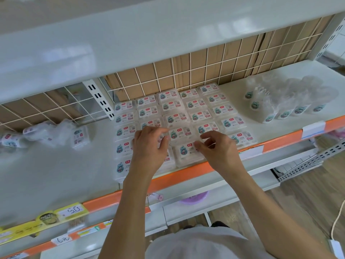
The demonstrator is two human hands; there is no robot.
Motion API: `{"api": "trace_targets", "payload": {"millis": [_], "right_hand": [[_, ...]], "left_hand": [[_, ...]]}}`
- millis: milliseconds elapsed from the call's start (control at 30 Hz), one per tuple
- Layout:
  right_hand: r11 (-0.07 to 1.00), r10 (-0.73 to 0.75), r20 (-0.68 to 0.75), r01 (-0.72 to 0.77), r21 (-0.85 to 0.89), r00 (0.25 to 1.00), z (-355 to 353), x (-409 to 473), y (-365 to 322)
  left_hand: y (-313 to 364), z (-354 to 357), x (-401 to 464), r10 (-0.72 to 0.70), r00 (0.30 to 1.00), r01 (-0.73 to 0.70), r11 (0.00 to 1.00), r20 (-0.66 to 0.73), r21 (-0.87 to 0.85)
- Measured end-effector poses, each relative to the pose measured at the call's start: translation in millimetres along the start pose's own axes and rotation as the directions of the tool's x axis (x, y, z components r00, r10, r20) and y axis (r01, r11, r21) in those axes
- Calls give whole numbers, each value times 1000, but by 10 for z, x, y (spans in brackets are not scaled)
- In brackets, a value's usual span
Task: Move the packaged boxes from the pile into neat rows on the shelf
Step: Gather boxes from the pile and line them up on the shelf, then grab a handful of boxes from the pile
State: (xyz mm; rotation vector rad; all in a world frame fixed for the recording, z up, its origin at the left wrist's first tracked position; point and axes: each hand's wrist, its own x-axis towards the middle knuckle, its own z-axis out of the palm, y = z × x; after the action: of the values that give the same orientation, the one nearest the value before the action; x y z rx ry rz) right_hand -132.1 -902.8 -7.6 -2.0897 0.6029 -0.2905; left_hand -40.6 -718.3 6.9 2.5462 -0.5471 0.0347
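Below, two bare forearms reach up from the bottom edge to a white shelf [56,165]. Left hand [149,148] lies palm down over the rows of boxes [179,116], fingers loosely bent, gripping nothing. Right hand [218,148] hovers just beside it, thumb and fingers curved above a front box [186,152] without closing on it. The rows sit against a wire grid [186,71]. More packages form a loose pile [52,135] at far left. Box labels show a cartoon figure and a red tag; the print is unreadable. A yellow price tag [72,212] reads "5.0".
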Motion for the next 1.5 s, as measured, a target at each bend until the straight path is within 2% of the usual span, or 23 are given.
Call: {"api": "trace_targets", "payload": {"millis": [467, 567, 700, 833, 967, 1267, 1500], "right_hand": [[999, -33, 28, 34, -40, 999, 43, -19, -60], [991, -102, -2, 101, -83, 995, -6, -60, -103], [953, -268, -1, 265, -148, 964, -56, -140, -246], [895, -377, 142, 399, -200, 915, -4, -245, -401], [849, -415, 284, 480, -220, 864, 82, -343, -532], [723, -395, 566, 625, -294, 723, 416, -527, -1037], [679, -377, 662, 679, -278, 648, 938, -840, -1430]], "left_hand": [[49, -144, -197, -38, 999, 38, 997, -7, -66], [43, -170, -226, -57, 998, 55, 997, -20, -62], [38, -213, -278, -59, 997, 57, 996, -41, -62], [14, -294, -379, -71, 994, 68, 997, -87, -43], [-83, -425, -530, -135, 981, 133, 991, -142, -21], [-525, -838, -1133, -303, 937, 298, 953, -173, -55], [-1059, -1199, -1624, -404, 890, 398, 915, -210, -73]]}}
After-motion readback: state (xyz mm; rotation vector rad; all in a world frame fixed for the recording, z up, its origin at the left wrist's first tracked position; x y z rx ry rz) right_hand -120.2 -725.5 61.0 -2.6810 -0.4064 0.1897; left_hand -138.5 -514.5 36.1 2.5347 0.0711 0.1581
